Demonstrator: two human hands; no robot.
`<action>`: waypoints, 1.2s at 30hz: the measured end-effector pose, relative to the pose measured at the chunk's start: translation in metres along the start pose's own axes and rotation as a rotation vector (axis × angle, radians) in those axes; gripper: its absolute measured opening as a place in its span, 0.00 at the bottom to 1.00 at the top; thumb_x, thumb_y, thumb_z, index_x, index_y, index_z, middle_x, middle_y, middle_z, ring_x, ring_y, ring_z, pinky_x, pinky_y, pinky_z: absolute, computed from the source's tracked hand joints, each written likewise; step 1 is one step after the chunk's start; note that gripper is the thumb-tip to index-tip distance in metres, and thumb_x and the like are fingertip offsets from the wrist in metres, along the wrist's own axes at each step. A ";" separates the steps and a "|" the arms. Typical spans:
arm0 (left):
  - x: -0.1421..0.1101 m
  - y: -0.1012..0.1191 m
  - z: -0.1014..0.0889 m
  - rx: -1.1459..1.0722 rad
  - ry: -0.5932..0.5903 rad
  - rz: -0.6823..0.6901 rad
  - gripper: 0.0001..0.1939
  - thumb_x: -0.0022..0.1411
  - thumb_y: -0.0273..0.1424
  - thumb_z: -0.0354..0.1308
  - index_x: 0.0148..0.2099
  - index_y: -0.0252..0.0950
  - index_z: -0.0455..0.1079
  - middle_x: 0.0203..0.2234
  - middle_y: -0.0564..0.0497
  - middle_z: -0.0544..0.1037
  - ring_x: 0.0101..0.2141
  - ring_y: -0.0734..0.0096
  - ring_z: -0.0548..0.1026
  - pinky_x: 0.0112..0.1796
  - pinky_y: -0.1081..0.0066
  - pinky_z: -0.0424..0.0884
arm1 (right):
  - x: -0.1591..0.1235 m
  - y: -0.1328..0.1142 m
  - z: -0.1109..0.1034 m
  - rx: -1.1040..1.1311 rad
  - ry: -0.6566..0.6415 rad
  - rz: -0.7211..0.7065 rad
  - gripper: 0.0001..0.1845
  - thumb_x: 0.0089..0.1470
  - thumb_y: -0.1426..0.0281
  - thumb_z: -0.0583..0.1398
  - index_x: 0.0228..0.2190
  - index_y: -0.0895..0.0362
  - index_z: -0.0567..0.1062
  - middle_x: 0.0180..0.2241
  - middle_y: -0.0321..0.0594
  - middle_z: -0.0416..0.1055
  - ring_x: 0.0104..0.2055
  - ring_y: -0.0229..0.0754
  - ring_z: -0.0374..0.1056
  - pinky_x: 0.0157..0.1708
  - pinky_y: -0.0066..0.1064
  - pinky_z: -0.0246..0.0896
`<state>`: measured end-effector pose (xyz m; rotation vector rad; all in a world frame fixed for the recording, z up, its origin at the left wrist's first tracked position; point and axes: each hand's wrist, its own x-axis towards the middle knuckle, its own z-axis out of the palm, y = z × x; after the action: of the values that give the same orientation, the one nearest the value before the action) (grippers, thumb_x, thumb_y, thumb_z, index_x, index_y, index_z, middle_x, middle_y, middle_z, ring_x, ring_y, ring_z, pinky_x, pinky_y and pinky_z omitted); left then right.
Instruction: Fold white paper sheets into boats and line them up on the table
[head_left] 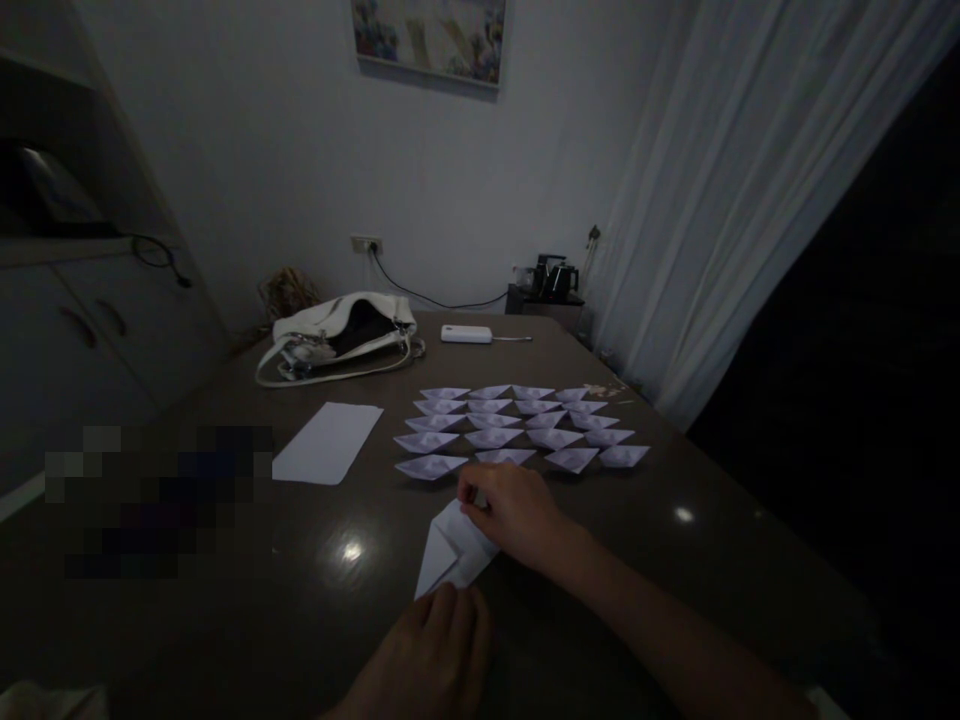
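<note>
A partly folded sheet of white paper (472, 556) lies between my hands on the dark table, with a triangular flap turned over on its left side. The thumb and fingers of my right hand (517, 510) pinch its far edge. At the near corner, the curled fingers of my left hand (435, 650) press together on the paper and hide that corner. Just beyond my right hand stand several folded paper boats (493, 438) in rows; my hand partly covers one in the nearest row. To the left lies a stack of plain white paper (328, 445).
A white handbag (345, 335) with its strap lies at the back left of the table (300, 610). A white power bank (466, 334) with a short cable is near the far edge. Beyond it, a black kettle (559, 280) stands on a low cabinet. A sheer curtain (675, 220) hangs right.
</note>
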<state>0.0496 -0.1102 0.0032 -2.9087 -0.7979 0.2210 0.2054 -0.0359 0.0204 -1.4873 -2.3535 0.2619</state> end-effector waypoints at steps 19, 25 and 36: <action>0.001 0.000 0.001 0.009 -0.025 0.005 0.18 0.63 0.18 0.45 0.54 0.21 0.65 0.40 0.33 0.77 0.37 0.53 0.76 0.33 0.58 0.76 | 0.001 0.001 0.002 0.032 -0.012 -0.045 0.10 0.51 0.78 0.58 0.35 0.55 0.75 0.35 0.36 0.76 0.39 0.40 0.70 0.34 0.28 0.55; 0.004 -0.001 -0.002 -0.013 -0.075 0.002 0.19 0.64 0.19 0.46 0.55 0.20 0.64 0.42 0.32 0.76 0.38 0.50 0.76 0.33 0.57 0.77 | 0.000 0.001 0.003 0.030 0.000 -0.079 0.10 0.49 0.79 0.58 0.33 0.55 0.73 0.35 0.37 0.75 0.40 0.41 0.70 0.34 0.28 0.54; 0.000 0.000 0.000 0.025 -0.024 -0.005 0.18 0.64 0.20 0.45 0.54 0.23 0.64 0.42 0.35 0.76 0.39 0.52 0.76 0.34 0.60 0.76 | -0.001 0.003 0.005 0.027 -0.039 -0.153 0.10 0.47 0.79 0.57 0.32 0.55 0.72 0.34 0.37 0.74 0.37 0.40 0.68 0.30 0.27 0.52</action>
<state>0.0497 -0.1103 0.0034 -2.8858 -0.8002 0.2634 0.2062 -0.0351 0.0143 -1.2929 -2.4686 0.2850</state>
